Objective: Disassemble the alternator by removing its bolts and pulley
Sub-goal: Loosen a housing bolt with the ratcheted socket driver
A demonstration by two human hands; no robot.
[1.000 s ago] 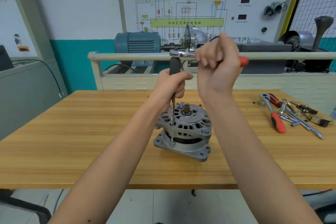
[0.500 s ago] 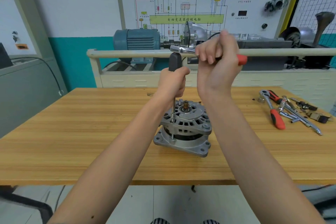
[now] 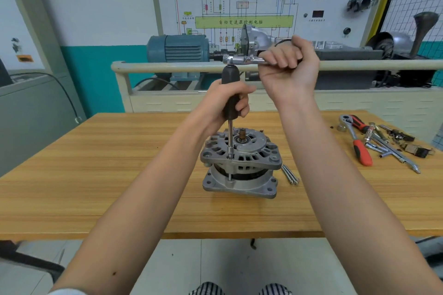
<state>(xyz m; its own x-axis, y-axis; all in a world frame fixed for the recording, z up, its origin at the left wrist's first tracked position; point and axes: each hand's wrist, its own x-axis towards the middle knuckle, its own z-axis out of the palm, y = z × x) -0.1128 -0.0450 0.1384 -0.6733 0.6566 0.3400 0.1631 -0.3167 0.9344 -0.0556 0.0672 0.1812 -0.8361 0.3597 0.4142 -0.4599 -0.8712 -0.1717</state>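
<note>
- The left hand [image 3: 224, 105] has its grip closed round the black handle of an upright driver [image 3: 230, 93]; the thin steel shaft runs straight down from the fist.
- The right hand [image 3: 288, 68] grips the handle of a ratchet wrench [image 3: 242, 59], fingers curled over it; the wrench lies level, its head seated on the top of the driver handle, its handle end hidden inside the fist.
- The driver's socket tip meets a bolt [image 3: 230, 157] in the upper housing, on the left side.
- The alternator [image 3: 241, 165] stands near the middle of the counter [image 3: 96, 175] with its shaft axis vertical, the stub pointing up and the wide flange down on the wood.
- Loose long bolts [image 3: 290, 175] lie just beside its right flank, their heads toward the near edge.
- Far right on the counter sits a heap of tools [image 3: 381, 143], among them a red-handled ratchet [image 3: 358, 143]; the smaller pieces are hard to tell apart.
- Behind the counter, a rail [image 3: 167, 66], a blue motor [image 3: 177, 49] and a wiring-diagram board [image 3: 239, 7]; its small print is unreadable.
- Striped fabric [image 3: 239, 289] is cut off at the lower edge.
</note>
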